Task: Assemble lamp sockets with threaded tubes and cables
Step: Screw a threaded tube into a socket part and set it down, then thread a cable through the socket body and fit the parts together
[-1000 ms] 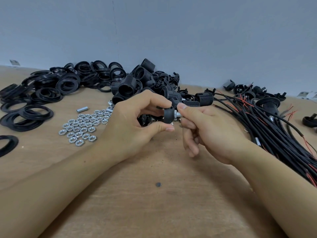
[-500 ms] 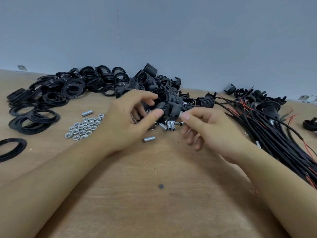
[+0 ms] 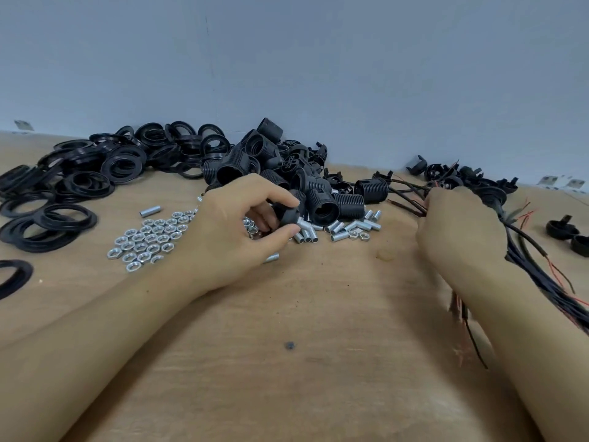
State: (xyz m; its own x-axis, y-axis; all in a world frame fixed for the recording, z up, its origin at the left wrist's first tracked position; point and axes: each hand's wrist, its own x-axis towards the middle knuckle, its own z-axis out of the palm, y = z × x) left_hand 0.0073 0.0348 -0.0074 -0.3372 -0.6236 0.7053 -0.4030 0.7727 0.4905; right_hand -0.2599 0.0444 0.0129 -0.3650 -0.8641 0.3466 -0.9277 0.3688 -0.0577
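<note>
**Hands apart: left pinches a socket cap, right reaches into the cables**

Left hand is curled, thumb and forefinger pinching a small black socket cap with a short silver threaded tube sticking out of its right side. It hovers just above the loose heap of threaded tubes on the table, directly in front of the pile of black ribbed lamp sockets.

Right hand is well off to the right, back of the hand toward the camera, its fingers bent into the near end of the bundle of black cables with red wire ends. Whether it actually grips a cable cannot be told, since the fingertips are hidden behind the hand and the area is blurred. The cable bundle runs from beside that hand toward the lower right edge, passing under the forearm.

Left of the left hand lies a flat cluster of silver hex nuts, with one lone tube just beyond them. Farther left and back sits a spread of black threaded rings. More black socket bases lie behind the cables near the wall.
</note>
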